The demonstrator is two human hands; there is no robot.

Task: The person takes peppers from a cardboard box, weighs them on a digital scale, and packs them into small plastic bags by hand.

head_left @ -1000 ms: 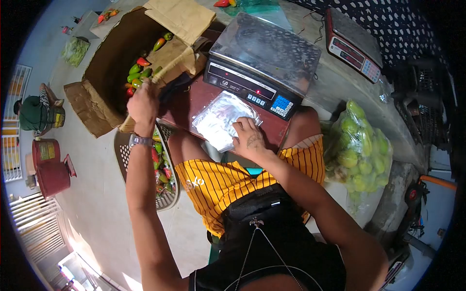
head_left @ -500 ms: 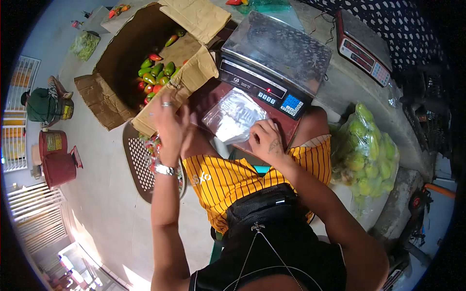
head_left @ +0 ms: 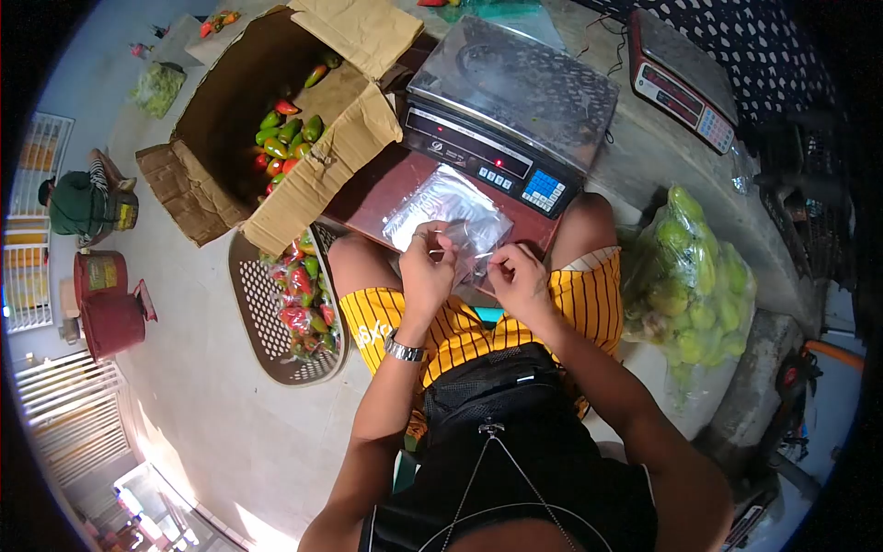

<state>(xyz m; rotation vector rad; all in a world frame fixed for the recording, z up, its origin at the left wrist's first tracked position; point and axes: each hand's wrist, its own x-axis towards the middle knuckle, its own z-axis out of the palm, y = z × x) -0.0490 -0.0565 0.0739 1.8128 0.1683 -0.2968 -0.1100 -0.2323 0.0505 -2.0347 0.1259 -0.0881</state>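
Biggest thing here is the cardboard box [head_left: 340, 152] around 10 o'clock, with loose peppers [head_left: 292, 138] inside, so I'd say a fair few are left to bag. The scale [head_left: 515, 87] sits toward 1 o'clock, display lit. Basket [head_left: 258, 317] at 8 to 9 has bagged-looking peppers [head_left: 302, 285], so some seem done. At 12 there's a stack of clear plastic bags [head_left: 418, 213], and the loose plastic film [head_left: 480, 236] is right between the hands, no peppers visible in it. Left hand [head_left: 428, 278] looks pinched on its 9 o'clock side; right hand [head_left: 522, 281] curls at its 4 o'clock edge, can't tell if it's gripping
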